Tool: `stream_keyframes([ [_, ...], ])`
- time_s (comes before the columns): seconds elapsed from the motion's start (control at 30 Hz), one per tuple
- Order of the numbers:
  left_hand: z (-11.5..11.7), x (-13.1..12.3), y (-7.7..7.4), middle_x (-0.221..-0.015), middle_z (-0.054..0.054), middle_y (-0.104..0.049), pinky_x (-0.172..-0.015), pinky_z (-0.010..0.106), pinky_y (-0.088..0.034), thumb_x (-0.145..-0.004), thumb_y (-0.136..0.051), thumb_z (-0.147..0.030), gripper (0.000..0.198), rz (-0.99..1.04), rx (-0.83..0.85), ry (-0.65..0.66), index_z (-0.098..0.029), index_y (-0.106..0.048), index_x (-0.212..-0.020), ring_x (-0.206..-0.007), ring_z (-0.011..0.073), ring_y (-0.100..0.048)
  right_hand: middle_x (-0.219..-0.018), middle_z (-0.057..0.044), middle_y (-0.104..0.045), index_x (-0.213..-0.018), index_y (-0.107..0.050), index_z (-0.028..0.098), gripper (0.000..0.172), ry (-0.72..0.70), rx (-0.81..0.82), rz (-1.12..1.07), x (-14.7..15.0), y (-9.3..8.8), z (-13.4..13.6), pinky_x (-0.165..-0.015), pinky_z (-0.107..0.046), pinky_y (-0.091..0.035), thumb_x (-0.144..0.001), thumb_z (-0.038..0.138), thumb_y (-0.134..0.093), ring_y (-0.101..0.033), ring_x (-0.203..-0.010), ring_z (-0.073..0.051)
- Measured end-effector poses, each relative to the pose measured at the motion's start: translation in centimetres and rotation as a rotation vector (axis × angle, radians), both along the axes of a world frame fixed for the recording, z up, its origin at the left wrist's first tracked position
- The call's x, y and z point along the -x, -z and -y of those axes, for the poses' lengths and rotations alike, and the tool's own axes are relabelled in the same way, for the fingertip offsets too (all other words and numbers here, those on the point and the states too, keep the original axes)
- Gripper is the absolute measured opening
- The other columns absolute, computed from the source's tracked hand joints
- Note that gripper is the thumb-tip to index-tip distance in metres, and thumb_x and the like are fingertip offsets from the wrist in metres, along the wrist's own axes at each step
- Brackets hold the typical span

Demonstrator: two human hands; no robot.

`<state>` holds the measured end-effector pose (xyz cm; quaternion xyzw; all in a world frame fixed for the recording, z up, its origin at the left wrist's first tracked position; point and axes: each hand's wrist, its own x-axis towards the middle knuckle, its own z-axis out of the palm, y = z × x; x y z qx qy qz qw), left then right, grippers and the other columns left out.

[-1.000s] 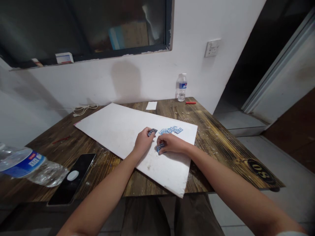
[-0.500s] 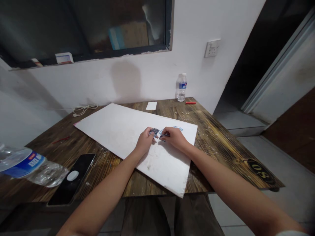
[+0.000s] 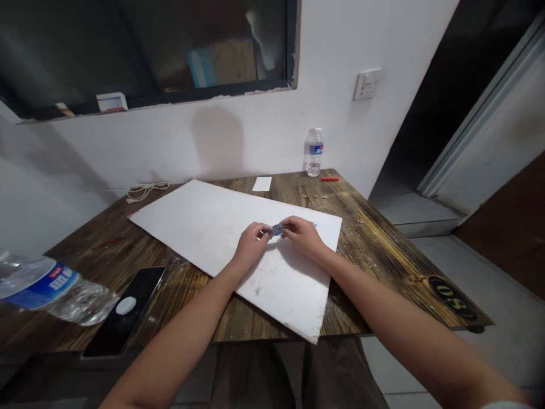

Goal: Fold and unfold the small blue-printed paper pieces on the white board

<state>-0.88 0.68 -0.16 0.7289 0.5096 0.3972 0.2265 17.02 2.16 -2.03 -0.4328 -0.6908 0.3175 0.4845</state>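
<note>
A large white board (image 3: 204, 227) lies across the wooden table (image 3: 383, 255). Over its right part my left hand (image 3: 250, 243) and my right hand (image 3: 303, 234) meet, both closed on a small stack of blue cards (image 3: 277, 229) pinched between their fingertips. A corner of one more blue card (image 3: 314, 225) peeks out behind my right hand. The rest of the loose cards are hidden by the hands.
A black phone (image 3: 125, 309) and a lying water bottle (image 3: 51, 287) sit at the table's near left. An upright bottle (image 3: 314, 152), a red pen (image 3: 330, 179), a white paper slip (image 3: 262, 183) and a coiled white cable (image 3: 147, 188) are at the back. Open doorway on the right.
My right hand has moved up from the near cards and over the loose pile, gathering it. Both hands now hold the cards together; the spread of cards is no longer visible.
</note>
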Motion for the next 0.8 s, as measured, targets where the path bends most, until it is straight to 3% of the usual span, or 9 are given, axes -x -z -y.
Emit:
stream_keyframes([
  [0.23, 0.17, 0.01, -0.01, -0.085, 0.002, -0.069, -0.070, 0.027, -0.046, -0.078, -0.059, -0.021, 0.010, 0.036, 0.044, 0.020, -0.020, -0.067, -0.082, -0.074, 0.0149, -0.060, -0.074, -0.001, -0.069, -0.087, -0.068, 0.018, 0.013, -0.081, -0.025, 0.043, 0.13, -0.41, 0.38, -0.063, -0.026, -0.046, -0.078, 0.018, -0.060, -0.063, -0.064, -0.014],
  [0.57, -0.11, 0.22, 0.24, -0.078, 0.001, -0.069, -0.063, 0.026, -0.044, -0.077, -0.061, -0.026, 0.007, 0.109, 0.100, -0.119, -0.019, -0.064, -0.079, -0.066, 0.0146, -0.058, -0.077, -0.002, -0.068, -0.084, -0.069, 0.019, 0.012, 0.018, -0.079, 0.052, -0.10, -0.12, 0.15, -0.060, -0.025, -0.042, -0.076, 0.026, -0.062, -0.056, -0.062, -0.013],
  [0.8, 0.29, 0.26, -0.19, -0.075, 0.000, -0.066, -0.067, 0.026, -0.044, -0.076, -0.062, -0.025, 0.007, 0.099, -0.022, -0.145, -0.020, -0.061, -0.073, -0.071, 0.0145, -0.059, -0.064, 0.001, -0.062, -0.080, -0.067, 0.019, 0.012, 0.042, 0.011, 0.042, 0.09, -0.13, 0.28, -0.056, -0.024, -0.038, -0.075, 0.028, -0.062, -0.052, -0.059, -0.013],
])
